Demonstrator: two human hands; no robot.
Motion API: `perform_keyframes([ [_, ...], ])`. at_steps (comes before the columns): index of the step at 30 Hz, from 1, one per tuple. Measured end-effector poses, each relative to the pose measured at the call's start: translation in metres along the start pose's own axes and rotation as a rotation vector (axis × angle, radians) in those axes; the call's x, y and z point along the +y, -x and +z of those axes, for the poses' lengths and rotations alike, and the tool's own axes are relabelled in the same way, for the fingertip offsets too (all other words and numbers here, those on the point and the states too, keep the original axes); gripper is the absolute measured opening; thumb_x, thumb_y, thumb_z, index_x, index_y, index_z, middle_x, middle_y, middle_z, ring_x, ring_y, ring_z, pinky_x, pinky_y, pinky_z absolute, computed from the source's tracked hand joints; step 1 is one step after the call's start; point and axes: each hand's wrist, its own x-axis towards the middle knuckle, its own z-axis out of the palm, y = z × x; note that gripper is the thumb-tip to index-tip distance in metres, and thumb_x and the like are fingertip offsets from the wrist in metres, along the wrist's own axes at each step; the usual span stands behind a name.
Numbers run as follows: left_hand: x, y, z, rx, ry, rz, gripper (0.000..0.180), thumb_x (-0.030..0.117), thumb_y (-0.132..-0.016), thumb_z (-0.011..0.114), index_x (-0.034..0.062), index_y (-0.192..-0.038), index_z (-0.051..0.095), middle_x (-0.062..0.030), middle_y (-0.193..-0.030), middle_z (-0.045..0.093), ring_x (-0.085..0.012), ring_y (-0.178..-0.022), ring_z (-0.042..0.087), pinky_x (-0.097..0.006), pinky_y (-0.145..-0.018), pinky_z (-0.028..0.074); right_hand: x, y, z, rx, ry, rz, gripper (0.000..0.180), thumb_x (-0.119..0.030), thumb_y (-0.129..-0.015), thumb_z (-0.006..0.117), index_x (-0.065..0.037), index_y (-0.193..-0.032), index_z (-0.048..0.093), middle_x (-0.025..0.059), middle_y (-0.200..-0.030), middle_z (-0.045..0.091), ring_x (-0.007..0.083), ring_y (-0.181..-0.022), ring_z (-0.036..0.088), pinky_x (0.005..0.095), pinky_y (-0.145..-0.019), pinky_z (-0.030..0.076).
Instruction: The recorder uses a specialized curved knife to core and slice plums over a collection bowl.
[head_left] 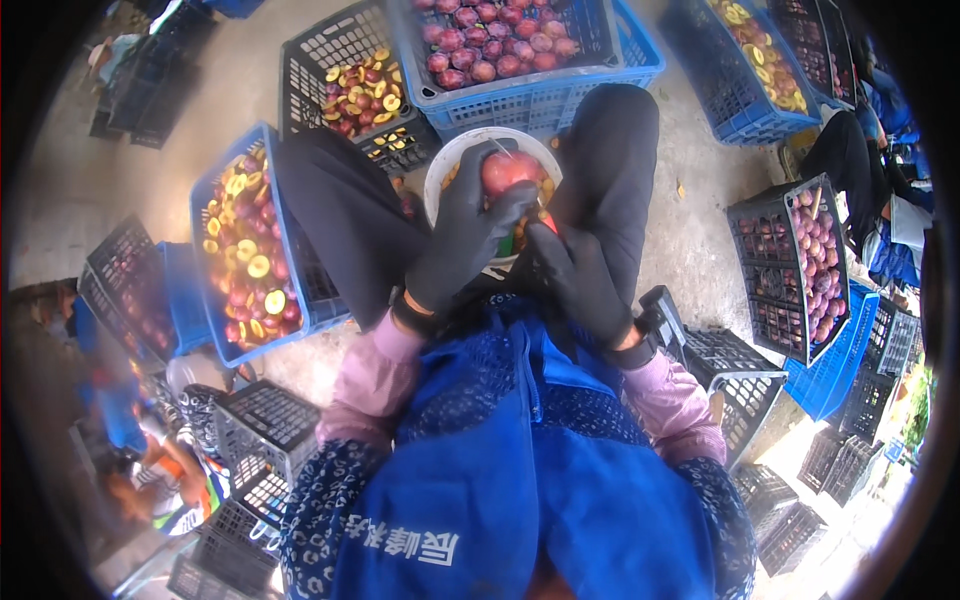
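Bare concrete floor point(100, 180) spreads out under a ring of plastic crates, seen from the head view looking straight down at a seated person in a blue apron point(540, 500) and pale pink sleeves. Between the person's dark-trousered knees sits a white bowl point(440, 180), low and central, a placement that suits catching whatever drops from the hands held right above it; yellowish pieces show inside it. The left hand point(465, 235), in a black glove, is wrapped around a red plum point(505, 170), fingers curled over its near side so that the fruit is held just over the bowl. The right hand point(580, 275), also black-gloved, is closed and lies just beside the left; a thin pale blade or stem seems to show near the plum's top, but it is too small to tell what this hand grips, if anything. Straight ahead, touching the bowl's far rim, a blue crate of whole plums point(500, 45) stands within easy reach. To the person's left, a blue crate of halved plums point(245, 265) lies against the thigh, yellow cut faces upward, and a black crate of halved plums point(360, 95) stands just beyond the left knee. To the right are a black crate of whole plums point(800, 260) and, near it, another person's dark-trousered legs point(850, 160). Empty grey crates point(260, 430) are stacked at the lower left.
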Motion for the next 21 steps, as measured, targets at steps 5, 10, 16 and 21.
perform_keyframes([
  [5, 0.010, 0.009, 0.004, -0.017, 0.739, -0.306, 0.042, 0.026, -0.092, 0.060, 0.0021, -0.124, 0.048, -0.0057, -0.109, 0.057, -0.0127, -0.093, 0.057, -0.026, -0.079, 0.049, 0.002, 0.001, 0.013, 0.231, 0.215, -0.331, 0.026, -0.021, -0.092, 0.060, 0.005, -0.094, 0.060, 0.0227, -0.067, 0.059, 0.0345, -0.059, 0.061, 0.0391, -0.055, 0.044],
  [10, 0.014, 0.004, 0.008, -0.010, 0.489, -0.164, 0.040, 0.025, -0.091, 0.063, 0.0024, -0.121, 0.049, -0.0061, -0.106, 0.058, -0.0122, -0.092, 0.057, -0.026, -0.077, 0.048, 0.001, 0.003, 0.013, 0.302, 0.241, -0.360, 0.024, -0.020, -0.092, 0.059, 0.004, -0.094, 0.060, 0.0210, -0.066, 0.058, 0.0324, -0.056, 0.059, 0.0368, -0.056, 0.045],
  [16, -0.001, -0.005, -0.008, -0.129, -0.209, 0.082, 0.044, 0.006, -0.086, 0.065, 0.0014, -0.126, 0.047, -0.0106, -0.115, 0.056, -0.0148, -0.103, 0.055, -0.030, -0.090, 0.046, 0.000, 0.005, 0.009, 0.195, 0.122, -0.376, 0.028, -0.022, -0.094, 0.058, 0.005, -0.089, 0.061, 0.0179, -0.062, 0.057, 0.0211, -0.054, 0.055, 0.0355, -0.056, 0.044],
  [21, -0.001, 0.003, -0.007, -0.083, 0.240, -0.053, 0.037, 0.017, -0.087, 0.066, 0.0023, -0.118, 0.049, -0.0072, -0.108, 0.057, -0.0155, -0.097, 0.054, -0.030, -0.084, 0.046, -0.008, 0.006, -0.002, 0.097, 0.067, -0.246, 0.028, -0.023, -0.094, 0.058, 0.005, -0.087, 0.060, 0.0175, -0.060, 0.055, 0.0209, -0.052, 0.054, 0.0366, -0.054, 0.043],
])
